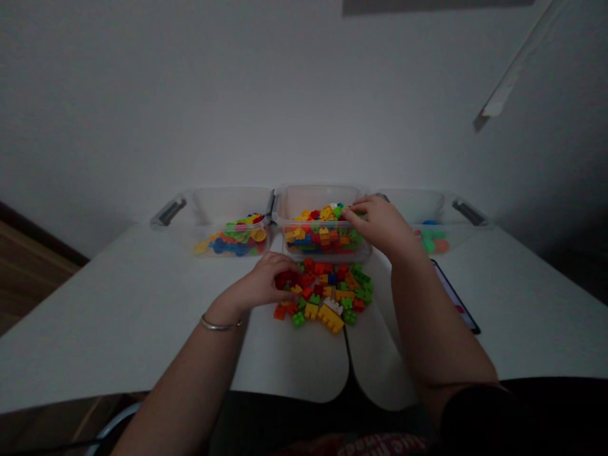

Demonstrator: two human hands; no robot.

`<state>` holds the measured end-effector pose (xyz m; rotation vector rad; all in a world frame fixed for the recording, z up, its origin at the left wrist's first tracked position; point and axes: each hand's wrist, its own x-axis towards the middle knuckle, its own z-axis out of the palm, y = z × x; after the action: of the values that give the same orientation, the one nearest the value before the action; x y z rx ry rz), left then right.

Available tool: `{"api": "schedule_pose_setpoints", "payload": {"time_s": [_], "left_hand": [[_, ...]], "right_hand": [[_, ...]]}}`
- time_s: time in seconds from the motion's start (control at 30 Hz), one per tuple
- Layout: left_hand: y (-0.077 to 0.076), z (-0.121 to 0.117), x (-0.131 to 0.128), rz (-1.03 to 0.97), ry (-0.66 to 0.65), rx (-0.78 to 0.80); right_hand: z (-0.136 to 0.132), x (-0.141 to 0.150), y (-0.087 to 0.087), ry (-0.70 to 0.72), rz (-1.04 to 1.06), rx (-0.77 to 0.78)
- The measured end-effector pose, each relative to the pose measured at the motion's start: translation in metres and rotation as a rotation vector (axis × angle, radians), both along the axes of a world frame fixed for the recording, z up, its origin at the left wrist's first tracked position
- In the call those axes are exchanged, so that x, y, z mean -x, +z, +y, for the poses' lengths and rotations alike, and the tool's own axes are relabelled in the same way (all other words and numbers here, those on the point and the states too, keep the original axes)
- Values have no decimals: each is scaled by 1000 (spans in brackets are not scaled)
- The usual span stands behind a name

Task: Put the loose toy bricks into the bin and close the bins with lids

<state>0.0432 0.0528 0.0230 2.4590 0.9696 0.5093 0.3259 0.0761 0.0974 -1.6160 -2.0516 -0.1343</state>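
Note:
Toy building bricks in red, orange, yellow, green and a few other colours lie in a loose pile on the white table. My left hand, a bangle on its wrist, reaches into the pile's left side. Its thumb and fingers are apart, with red bricks visible between them. Behind the pile stands a clear plastic container partly filled with similar bricks. My right hand is over its right edge, fingers stretched out and tips close to a green brick inside. Whether they touch it is unclear.
A clear container at the left holds mixed coloured plastic pieces. Another clear container at the right, partly behind my right hand, holds a few pieces. A phone lies right of my right forearm. A seam divides the table's front. Behind is a wall.

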Motion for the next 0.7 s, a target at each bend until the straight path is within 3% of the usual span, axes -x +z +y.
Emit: {"api": "schedule_pose_setpoints", "payload": {"time_s": [0.4,0.57,0.7], "left_hand": [[1,-3,-6,9,-41,11],[-4,-1,-6,-24,1,7],[-4,-2,-8,-89,64,62]], "right_hand": [[-4,10,-4,-68,-153,43],[-5,10,-5,-74,-157,51],[-9,12,-3,-86,-95,-27]]}}
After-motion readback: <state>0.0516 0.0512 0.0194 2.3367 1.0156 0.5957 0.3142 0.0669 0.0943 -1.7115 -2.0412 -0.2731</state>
